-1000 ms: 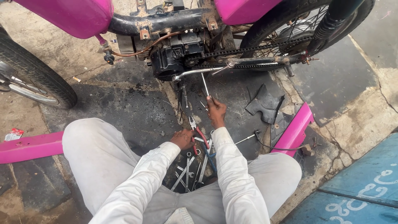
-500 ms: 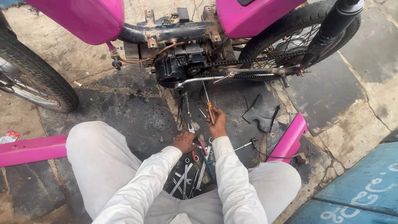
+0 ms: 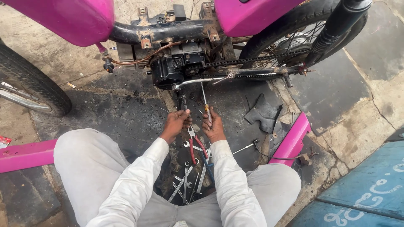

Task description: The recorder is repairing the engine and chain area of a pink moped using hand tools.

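I squat in front of a pink motorbike whose black engine [image 3: 172, 69] is exposed. My right hand [image 3: 213, 126] grips a screwdriver [image 3: 205, 101] with a yellow-orange handle, its shaft pointing up toward the engine. My left hand [image 3: 176, 124] is closed around a dark slim tool [image 3: 183, 102] that also points toward the engine. Red-handled pliers [image 3: 194, 145] lie on the ground just below both hands. Several wrenches [image 3: 185, 183] are spread between my knees.
The drive chain [image 3: 248, 59] and rear wheel [image 3: 303, 29] are at upper right, the front tyre [image 3: 33, 84] at left. Loose pink panels lie on the ground at right [image 3: 290, 141] and left [image 3: 25, 155]. A black cover piece [image 3: 263, 113] rests on oily pavement.
Both hands have risen from the tool pile toward the engine. The left hand left the tools on the ground and now holds a dark tool beside the screwdriver.
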